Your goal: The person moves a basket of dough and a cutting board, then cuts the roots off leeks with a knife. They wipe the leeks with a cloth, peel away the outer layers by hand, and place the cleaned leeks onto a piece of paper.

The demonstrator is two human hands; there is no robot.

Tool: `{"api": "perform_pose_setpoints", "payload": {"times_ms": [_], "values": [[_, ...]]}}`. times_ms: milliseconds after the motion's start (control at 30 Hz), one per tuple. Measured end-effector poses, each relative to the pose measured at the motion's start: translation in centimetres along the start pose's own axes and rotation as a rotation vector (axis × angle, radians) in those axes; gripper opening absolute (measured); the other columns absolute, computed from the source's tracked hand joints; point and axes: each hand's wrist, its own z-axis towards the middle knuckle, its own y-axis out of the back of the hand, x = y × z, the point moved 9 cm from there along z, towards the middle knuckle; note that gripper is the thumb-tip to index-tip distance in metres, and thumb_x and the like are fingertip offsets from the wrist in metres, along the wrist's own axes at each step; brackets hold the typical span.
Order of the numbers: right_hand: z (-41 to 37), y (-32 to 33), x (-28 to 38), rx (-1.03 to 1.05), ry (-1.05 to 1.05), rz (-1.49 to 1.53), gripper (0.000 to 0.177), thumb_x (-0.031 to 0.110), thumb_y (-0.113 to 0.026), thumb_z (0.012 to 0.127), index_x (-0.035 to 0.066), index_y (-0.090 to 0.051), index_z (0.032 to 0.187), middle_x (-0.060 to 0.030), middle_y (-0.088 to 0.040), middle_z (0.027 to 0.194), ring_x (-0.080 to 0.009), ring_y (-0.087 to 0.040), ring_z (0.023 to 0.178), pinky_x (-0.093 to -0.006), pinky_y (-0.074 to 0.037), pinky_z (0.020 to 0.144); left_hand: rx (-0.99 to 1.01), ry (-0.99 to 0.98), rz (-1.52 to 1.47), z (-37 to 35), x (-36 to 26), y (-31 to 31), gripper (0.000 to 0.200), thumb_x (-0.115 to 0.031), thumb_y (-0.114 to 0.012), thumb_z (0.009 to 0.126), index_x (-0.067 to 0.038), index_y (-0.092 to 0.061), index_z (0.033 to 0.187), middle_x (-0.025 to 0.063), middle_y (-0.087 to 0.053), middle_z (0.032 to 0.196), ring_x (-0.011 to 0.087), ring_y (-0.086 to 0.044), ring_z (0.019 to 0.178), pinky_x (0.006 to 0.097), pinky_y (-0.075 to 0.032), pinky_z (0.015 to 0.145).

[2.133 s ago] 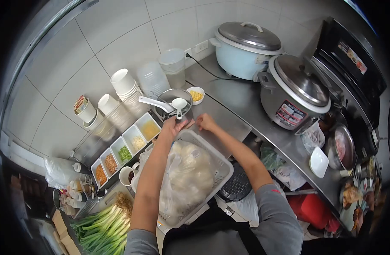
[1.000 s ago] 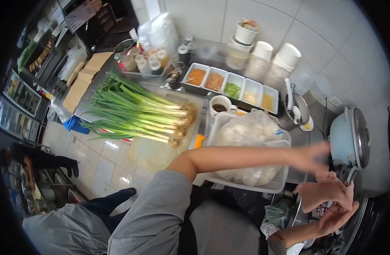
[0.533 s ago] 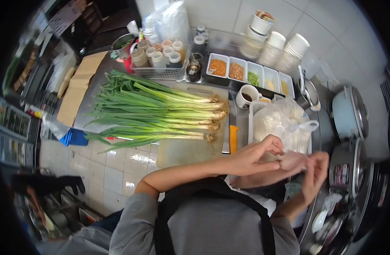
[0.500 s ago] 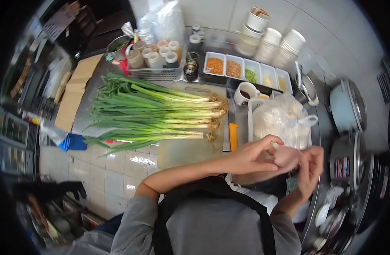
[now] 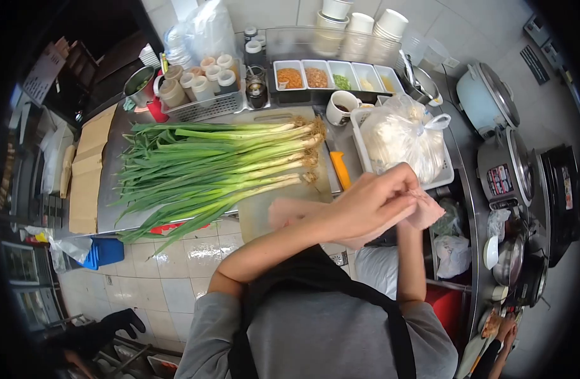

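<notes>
A strip of pink cloth runs beneath my left hand, whose fingers are pinched closed on it. The cloth's other end sticks out past my left forearm, over the cutting board. My right hand is crossed behind the left; only its wrist area shows and its fingers are hidden. To the left lies a bunch of long green onions, roots towards the right. An orange-handled knife rests beside the board, just beyond my left hand.
A white basket holds a tied plastic bag. Behind stand a mug, topping trays and a basket of squeeze bottles. Cookers line the right side. Another person's hands appear at lower right.
My hands have come together and crossed, the right moving left behind the left one. The pink cloth now extends further left. The head view has shifted, bringing another person's hands into sight.
</notes>
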Motion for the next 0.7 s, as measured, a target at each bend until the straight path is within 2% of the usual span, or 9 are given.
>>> {"api": "perform_pose_setpoints", "payload": {"times_ms": [167, 233, 267, 333, 400, 533, 567, 667, 700], "values": [[-4.6, -9.2, -4.2, -0.178, -0.359, 0.412, 0.056, 0.044, -0.046, 0.09, 0.001, -0.04, 0.125, -0.0127, -0.057, 0.106, -0.0203, -0.057, 0.094, -0.0311, -0.044, 0.087, -0.27, -0.02, 0.157, -1.0, 3.5, 3.5, 0.012, -0.006, -0.061, 0.083, -0.003, -0.057, 0.094, 0.0015, -0.063, 0.087, 0.0072, -0.059, 0.081, 0.0219, -0.044, 0.064], [-6.9, -10.9, -6.6, -0.102, -0.612, 0.752, 0.055, 0.043, -0.045, 0.092, 0.0, -0.041, 0.127, -0.0123, -0.057, 0.11, -0.0206, -0.056, 0.098, -0.032, -0.043, 0.091, -0.401, 0.05, -0.007, -2.9, 5.8, 6.0, 0.015, -0.004, -0.061, 0.082, -0.003, -0.06, 0.097, 0.0009, -0.064, 0.091, 0.0069, -0.059, 0.085, 0.0224, -0.045, 0.066], [-8.1, -11.4, -7.2, 0.015, -0.775, 1.009, 0.05, 0.039, -0.045, 0.093, -0.001, -0.044, 0.124, -0.0112, -0.058, 0.11, -0.0197, -0.056, 0.101, -0.0318, -0.042, 0.092, -0.415, 0.124, 0.094, -4.1, 6.3, 7.1, 0.015, -0.002, -0.06, 0.083, -0.002, -0.06, 0.099, 0.0023, -0.065, 0.093, 0.0076, -0.06, 0.087, 0.022, -0.045, 0.069], [-9.5, -10.6, -9.0, 0.229, -0.843, 1.124, 0.042, 0.032, -0.046, 0.094, -0.001, -0.049, 0.12, -0.0094, -0.058, 0.111, -0.0182, -0.054, 0.104, -0.0317, -0.041, 0.093, -0.476, 0.163, 0.079, -6.1, 7.5, 8.7, 0.014, 0.0, -0.057, 0.085, 0.0, -0.06, 0.099, 0.0045, -0.065, 0.094, 0.0078, -0.059, 0.089, 0.0207, -0.046, 0.073], [-10.9, -9.8, -14.0, 0.42, -0.679, 0.85, 0.034, 0.025, -0.048, 0.095, -0.001, -0.054, 0.116, -0.0079, -0.059, 0.112, -0.0168, -0.053, 0.106, -0.032, -0.039, 0.094, -0.586, 0.151, -0.072, -8.2, 7.9, 9.8, 0.013, 0.002, -0.054, 0.087, 0.001, -0.06, 0.098, 0.0054, -0.065, 0.095, 0.0072, -0.058, 0.087, 0.0194, -0.045, 0.074], [-7.8, -8.3, -9.3, 0.265, -0.544, 0.634, 0.026, 0.018, -0.048, 0.094, -0.003, -0.06, 0.105, -0.0078, -0.061, 0.107, -0.0155, -0.053, 0.105, -0.0321, -0.039, 0.093, -0.774, 0.085, 0.013, -11.2, 7.2, 11.6, 0.013, 0.002, -0.051, 0.089, 0.002, -0.06, 0.099, 0.0061, -0.064, 0.095, 0.0068, -0.056, 0.086, 0.0193, -0.044, 0.075], [-7.9, -7.5, -9.8, 0.331, -0.56, 0.584, 0.027, 0.019, -0.047, 0.095, -0.003, -0.059, 0.106, -0.01, -0.061, 0.107, -0.0177, -0.053, 0.106, -0.033, -0.038, 0.095, -0.75, 0.099, 0.167, -11.5, 7.2, 11.9, 0.013, 0.0, -0.051, 0.09, 0.002, -0.059, 0.1, 0.0067, -0.063, 0.096, 0.0079, -0.056, 0.087, 0.0201, -0.044, 0.076], [-6.6, -6.9, -5.7, 0.104, -0.66, 1.103, 0.027, 0.021, -0.052, 0.092, -0.002, -0.06, 0.103, -0.0095, -0.06, 0.105, -0.0177, -0.055, 0.103, -0.0317, -0.041, 0.093, -0.695, 0.059, 0.016, -10.1, 5.5, 11.4, 0.013, -0.002, -0.052, 0.09, 0.0, -0.061, 0.099, 0.0027, -0.063, 0.091, 0.0013, -0.054, 0.075, 0.0163, -0.043, 0.055], [-6.1, -8.0, -4.2, 0.348, -0.755, 1.039, 0.036, 0.03, -0.042, 0.094, -0.001, -0.054, 0.109, -0.0118, -0.059, 0.106, -0.0204, -0.055, 0.102, -0.0344, -0.042, 0.093, -0.661, 0.058, 0.035, -9.1, 4.5, 11.1, 0.013, -0.002, -0.051, 0.09, -0.001, -0.06, 0.098, 0.002, -0.063, 0.092, 0.0013, -0.054, 0.076, 0.0162, -0.042, 0.054]]}}
